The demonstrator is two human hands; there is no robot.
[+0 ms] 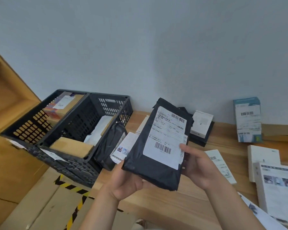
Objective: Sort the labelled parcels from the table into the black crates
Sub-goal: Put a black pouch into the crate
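Left hand (123,183): cupped under the near end of the black bag (156,146), fingers curled round its edge.
Right hand (199,165): thumb pinching the bag's right edge by the label (165,138).
Bag: up off the table (181,205), tilted, label facing up.
Slip risk: slick wrap, edge grips only; it could slide out.
Snag risk: right crate (93,128) is crowded, its rim close on the left.
Room: bare wood between bag and boxes (271,183); left crate (35,123) has one parcel showing.
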